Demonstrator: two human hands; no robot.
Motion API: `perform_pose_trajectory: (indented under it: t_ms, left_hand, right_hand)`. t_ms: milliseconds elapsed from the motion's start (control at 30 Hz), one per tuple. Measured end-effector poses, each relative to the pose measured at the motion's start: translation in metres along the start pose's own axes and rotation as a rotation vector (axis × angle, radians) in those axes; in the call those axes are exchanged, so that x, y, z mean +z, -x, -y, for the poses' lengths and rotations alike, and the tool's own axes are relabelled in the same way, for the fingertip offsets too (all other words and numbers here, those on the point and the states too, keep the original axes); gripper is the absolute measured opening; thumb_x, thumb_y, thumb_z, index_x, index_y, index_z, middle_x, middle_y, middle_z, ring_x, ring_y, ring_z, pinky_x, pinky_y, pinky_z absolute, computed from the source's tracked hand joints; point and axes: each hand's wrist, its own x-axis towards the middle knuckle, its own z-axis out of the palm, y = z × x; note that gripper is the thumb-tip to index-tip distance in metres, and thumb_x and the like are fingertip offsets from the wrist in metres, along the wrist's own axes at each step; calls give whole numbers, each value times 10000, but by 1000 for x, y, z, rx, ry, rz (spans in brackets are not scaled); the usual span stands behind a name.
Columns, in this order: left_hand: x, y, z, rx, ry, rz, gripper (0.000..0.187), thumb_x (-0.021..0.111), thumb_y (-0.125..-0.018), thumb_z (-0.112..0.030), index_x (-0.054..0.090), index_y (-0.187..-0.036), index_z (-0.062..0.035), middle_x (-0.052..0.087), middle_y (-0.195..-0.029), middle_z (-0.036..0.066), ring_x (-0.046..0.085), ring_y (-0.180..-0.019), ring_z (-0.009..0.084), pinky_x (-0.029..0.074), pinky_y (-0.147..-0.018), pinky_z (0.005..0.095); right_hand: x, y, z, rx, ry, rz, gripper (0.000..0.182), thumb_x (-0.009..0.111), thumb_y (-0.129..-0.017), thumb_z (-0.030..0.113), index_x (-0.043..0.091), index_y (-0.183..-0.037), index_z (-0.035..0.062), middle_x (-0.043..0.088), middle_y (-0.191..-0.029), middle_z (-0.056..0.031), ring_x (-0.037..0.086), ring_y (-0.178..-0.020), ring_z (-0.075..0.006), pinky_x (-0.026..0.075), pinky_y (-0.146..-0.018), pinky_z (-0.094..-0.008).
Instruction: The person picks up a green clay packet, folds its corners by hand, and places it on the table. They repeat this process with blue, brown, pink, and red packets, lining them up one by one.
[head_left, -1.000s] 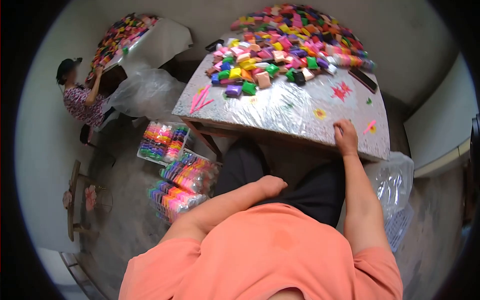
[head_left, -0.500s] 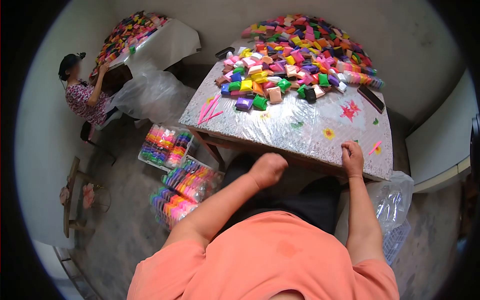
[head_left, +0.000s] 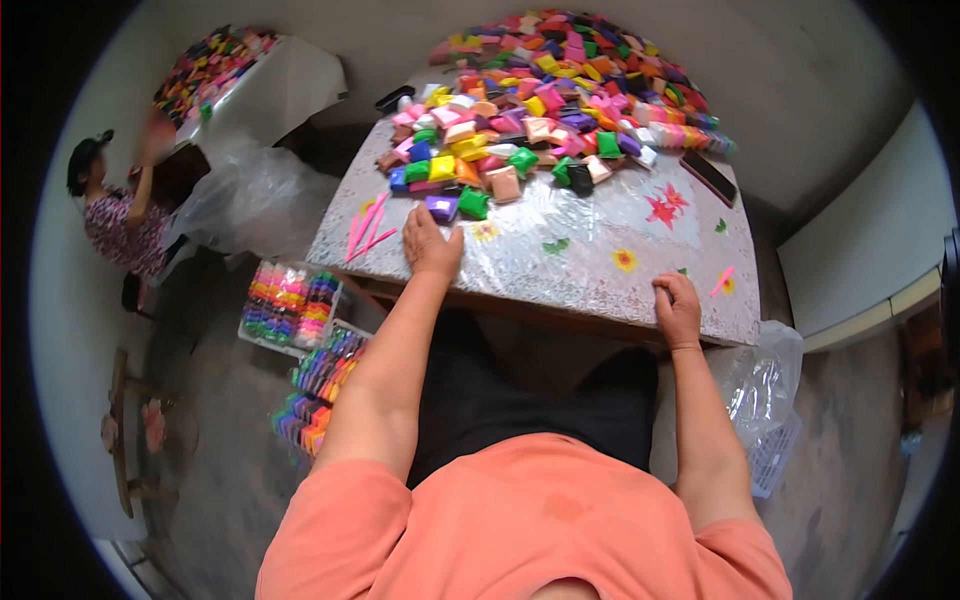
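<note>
My left hand point(head_left: 432, 246) lies over the table's front edge, thumb spread from its fingers and nothing seen in its grasp. Its fingertips are close to a purple packet point(head_left: 441, 208), with a green packet point(head_left: 473, 205) just right of that. Several thin pink plastic pieces point(head_left: 366, 228) are on the tablecloth to its left. At the front right edge of the table point(head_left: 560, 285) rests my right hand point(head_left: 679, 308), fingers curled in and no object visible in them. Beyond it, toward the right corner, lies a small pink piece point(head_left: 722, 281).
A big heap of colourful packets point(head_left: 540, 100) covers the back of the table, with a dark phone point(head_left: 708, 179) at its right. Bins of packet rows point(head_left: 290, 305) stand on the floor at left. Another person point(head_left: 122, 215) sits at a second table. A clear bag point(head_left: 762, 385) hangs at right.
My left hand has moved from above my lap forward and left onto the table, and its fingers have opened. The view has shifted somewhat; my right hand stays at the edge. The other person's arm has risen.
</note>
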Motion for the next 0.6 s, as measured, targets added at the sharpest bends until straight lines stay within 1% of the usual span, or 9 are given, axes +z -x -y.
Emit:
perform_pose_trajectory:
  t_ms: [33, 67, 133, 233, 333, 367, 433, 533, 600]
  left_hand:
    - [3, -1, -4, -11, -57, 55, 776, 697, -776, -331, 348, -1394, -18, 421, -1382, 225, 382, -1292, 381, 282, -1116, 450]
    - [6, -1, -10, -5, -180, 78, 757, 674, -792, -339, 356, -1408, -35, 425, -1385, 217, 387, -1291, 367, 278, -1118, 447]
    - [3, -6, -15, -4, -178, 99, 759, 663, -801, -351, 353, -1425, -49, 426, -1392, 203, 389, -1290, 359, 281, -1116, 445]
    - [8, -15, -11, -31, -140, 96, 726, 659, -812, -329, 366, -1409, -37, 451, -1375, 194, 406, -1272, 359, 296, -1104, 448]
    - [12, -13, -6, -8, -105, 53, 697, 657, -821, -311, 379, -1388, -16, 476, -1348, 197, 425, -1249, 363, 314, -1087, 451]
    - [14, -12, -4, 35, -104, 0, 672, 661, -821, -288, 392, -1363, 4, 505, -1309, 206, 451, -1211, 373, 338, -1060, 460]
    - [14, -12, -4, 49, -93, -27, 660, 673, -808, -260, 402, -1346, 10, 527, -1266, 217, 474, -1168, 382, 359, -1031, 472]
    - [15, -12, -3, 70, -87, -49, 652, 684, -796, -234, 409, -1335, 8, 534, -1245, 218, 479, -1160, 382, 362, -1024, 475]
    - [14, -11, -4, 76, -84, -40, 651, 690, -794, -238, 413, -1330, 7, 537, -1237, 211, 473, -1171, 379, 357, -1030, 472]
  right_hand:
    - [0, -1, -2, -12, 2, 6, 75, 627, -795, 25, 643, -864, 50, 646, -943, -117, 611, -950, -295, 482, -855, -371]
    - [0, -3, -3, -10, 7, -3, 77, 628, -794, 25, 643, -865, 51, 647, -944, -116, 611, -951, -295, 482, -855, -371]
    - [0, -1, 0, 0, 6, 1, 80, 629, -792, 25, 644, -867, 52, 648, -945, -115, 611, -954, -296, 482, -856, -372]
    - [-1, -2, 1, 1, 21, 0, 83, 627, -794, 28, 644, -871, 55, 649, -949, -113, 610, -956, -299, 482, -856, -376]
    - [0, -2, 2, 0, 21, 0, 89, 623, -789, 28, 644, -872, 54, 649, -953, -115, 611, -960, -303, 484, -858, -381]
    - [0, -1, 1, -1, 27, -3, 90, 621, -786, 27, 644, -870, 53, 650, -954, -115, 611, -960, -304, 484, -860, -381]
    - [-1, -3, 1, -6, 24, -2, 96, 612, -775, 18, 646, -858, 50, 652, -957, -118, 615, -961, -306, 488, -862, -381]
    - [-4, -3, 4, 53, -18, 9, 119, 614, -766, 9, 662, -867, 49, 659, -970, -113, 620, -977, -290, 490, -869, -369]
    - [-3, -2, -5, 106, -88, -23, 122, 618, -781, 13, 672, -885, 45, 664, -974, -101, 628, -966, -256, 491, -863, -344]
